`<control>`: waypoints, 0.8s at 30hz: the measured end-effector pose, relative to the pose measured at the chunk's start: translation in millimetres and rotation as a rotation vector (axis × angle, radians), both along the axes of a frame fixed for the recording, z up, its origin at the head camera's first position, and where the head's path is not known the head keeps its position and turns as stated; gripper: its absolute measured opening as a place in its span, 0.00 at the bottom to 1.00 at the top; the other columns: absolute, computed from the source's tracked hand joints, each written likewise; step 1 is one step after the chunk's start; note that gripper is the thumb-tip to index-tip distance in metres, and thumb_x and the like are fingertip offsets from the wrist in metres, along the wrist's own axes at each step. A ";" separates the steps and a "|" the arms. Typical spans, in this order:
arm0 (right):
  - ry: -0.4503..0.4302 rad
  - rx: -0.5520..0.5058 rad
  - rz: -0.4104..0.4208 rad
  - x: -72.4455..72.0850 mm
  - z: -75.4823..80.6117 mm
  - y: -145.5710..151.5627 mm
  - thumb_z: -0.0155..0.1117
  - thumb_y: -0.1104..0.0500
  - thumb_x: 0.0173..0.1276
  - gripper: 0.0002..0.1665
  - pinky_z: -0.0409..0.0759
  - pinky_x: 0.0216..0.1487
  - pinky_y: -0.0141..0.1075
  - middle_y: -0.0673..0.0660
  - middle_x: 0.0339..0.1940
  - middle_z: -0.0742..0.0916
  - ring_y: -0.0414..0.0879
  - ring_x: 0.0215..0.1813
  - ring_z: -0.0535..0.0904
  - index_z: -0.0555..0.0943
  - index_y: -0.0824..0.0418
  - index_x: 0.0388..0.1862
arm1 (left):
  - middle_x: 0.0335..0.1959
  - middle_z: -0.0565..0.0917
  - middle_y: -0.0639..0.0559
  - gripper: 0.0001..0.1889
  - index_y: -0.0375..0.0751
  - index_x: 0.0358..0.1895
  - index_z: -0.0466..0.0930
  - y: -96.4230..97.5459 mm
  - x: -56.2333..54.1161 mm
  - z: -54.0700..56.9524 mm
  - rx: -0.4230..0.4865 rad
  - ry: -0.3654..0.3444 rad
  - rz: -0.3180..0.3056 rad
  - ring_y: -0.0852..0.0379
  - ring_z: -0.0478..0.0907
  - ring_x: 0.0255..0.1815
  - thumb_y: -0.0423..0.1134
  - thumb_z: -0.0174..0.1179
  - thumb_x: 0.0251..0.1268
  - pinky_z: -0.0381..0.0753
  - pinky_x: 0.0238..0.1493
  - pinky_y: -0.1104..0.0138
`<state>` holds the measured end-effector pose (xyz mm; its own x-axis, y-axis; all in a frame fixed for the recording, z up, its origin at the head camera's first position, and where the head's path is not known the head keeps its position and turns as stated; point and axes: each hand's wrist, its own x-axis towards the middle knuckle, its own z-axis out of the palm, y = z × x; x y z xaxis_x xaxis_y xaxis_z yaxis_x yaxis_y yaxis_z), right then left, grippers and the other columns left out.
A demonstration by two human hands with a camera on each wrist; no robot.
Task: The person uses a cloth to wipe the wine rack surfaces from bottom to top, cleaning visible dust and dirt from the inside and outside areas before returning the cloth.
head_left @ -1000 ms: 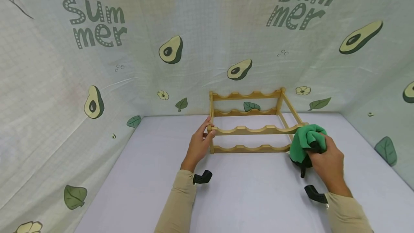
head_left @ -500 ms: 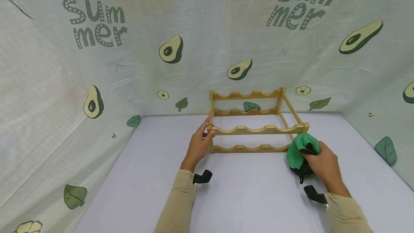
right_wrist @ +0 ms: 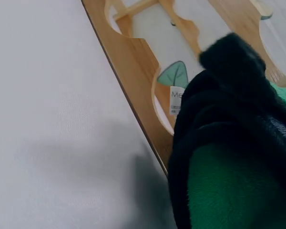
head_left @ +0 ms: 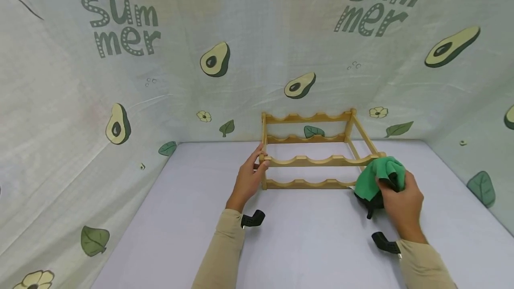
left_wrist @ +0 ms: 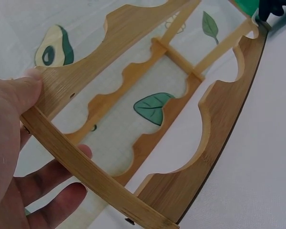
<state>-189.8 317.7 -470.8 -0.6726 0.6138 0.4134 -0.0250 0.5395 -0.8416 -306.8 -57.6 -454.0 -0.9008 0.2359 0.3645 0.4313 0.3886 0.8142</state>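
A wooden bottle rack (head_left: 317,161) with scalloped rails stands at the back of the white table. My left hand (head_left: 246,181) grips its front left upright near the top rail; in the left wrist view the thumb (left_wrist: 26,90) lies on the top rail and the fingers reach behind the upright. My right hand (head_left: 403,202) holds a bunched green cloth (head_left: 377,177) with black edging against the rack's front right corner, which the cloth covers. In the right wrist view the cloth (right_wrist: 233,186) fills the right side, a small white label (right_wrist: 176,100) sticking out; the right fingers are hidden there.
A white table (head_left: 305,235) spreads around the rack. Right behind it hangs a pale curtain (head_left: 249,21) printed with avocados and leaves, which also runs along both sides. Black wrist mounts (head_left: 253,218) jut inward from both forearms.
My right hand moved the cloth down the right front corner, then back up to the top rail's end. The left hand and the rack stay in place; the head view shifted slightly.
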 end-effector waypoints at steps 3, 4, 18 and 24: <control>0.055 -0.010 -0.034 -1.2 -1.1 -3.4 0.72 0.58 0.64 0.37 0.66 0.70 0.44 0.63 0.65 0.80 0.56 0.68 0.72 0.72 0.61 0.71 | 0.77 0.59 0.70 0.18 0.60 0.60 0.76 0.2 0.6 0.6 -0.004 -0.009 -0.005 0.58 0.80 0.44 0.59 0.53 0.76 0.81 0.45 0.58; 0.074 -0.009 -0.040 -1.6 -0.8 -4.6 0.72 0.59 0.64 0.37 0.65 0.70 0.42 0.63 0.66 0.79 0.55 0.68 0.72 0.72 0.61 0.71 | 0.77 0.59 0.70 0.18 0.59 0.60 0.76 0.4 0.6 0.6 -0.006 -0.009 -0.004 0.58 0.80 0.44 0.59 0.53 0.76 0.81 0.45 0.58; 0.097 -0.166 -0.121 -5.3 9.4 -26.6 0.73 0.54 0.63 0.38 0.66 0.66 0.36 0.61 0.64 0.77 0.48 0.64 0.71 0.68 0.61 0.69 | 0.75 0.59 0.77 0.12 0.62 0.56 0.76 0.6 1.1 0.1 0.000 -0.006 0.001 0.60 0.81 0.40 0.56 0.54 0.76 0.81 0.44 0.61; 0.199 -0.088 -0.136 -11.2 7.7 -35.6 0.75 0.59 0.60 0.35 0.66 0.63 0.37 0.61 0.58 0.79 0.48 0.61 0.72 0.73 0.68 0.63 | 0.75 0.59 0.76 0.13 0.61 0.56 0.76 1.1 0.7 1.1 0.005 0.002 -0.001 0.59 0.81 0.40 0.56 0.54 0.76 0.81 0.44 0.61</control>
